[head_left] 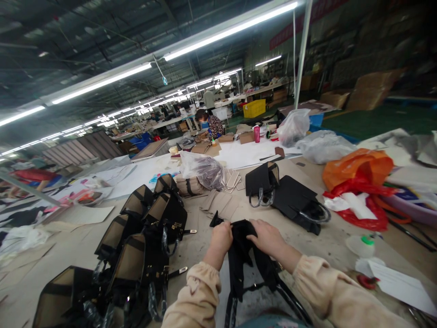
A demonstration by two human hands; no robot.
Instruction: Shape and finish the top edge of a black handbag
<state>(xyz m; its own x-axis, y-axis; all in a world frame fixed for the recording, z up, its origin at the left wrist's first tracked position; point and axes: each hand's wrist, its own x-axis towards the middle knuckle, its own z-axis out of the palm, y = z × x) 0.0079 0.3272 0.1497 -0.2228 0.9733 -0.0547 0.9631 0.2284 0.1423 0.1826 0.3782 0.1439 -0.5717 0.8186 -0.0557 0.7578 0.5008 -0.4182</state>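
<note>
Both my hands grip a black handbag (241, 255) that lies on the worktable (205, 246) just in front of me, its straps trailing toward my lap. My left hand (221, 238) is closed on the bag's left top edge. My right hand (268, 237) is closed over its right top edge. A row of several black and tan handbags (150, 237) stands to my left. Two more black handbags (290, 196) lie beyond my hands to the right.
Cardboard pieces (221, 200) and a filled plastic bag (205, 171) lie past the bags. Orange and red plastic bags (358, 182) sit at the right, with a small glue bottle (362, 245) and paper (399, 284) nearer. A person (211, 123) works at a far table.
</note>
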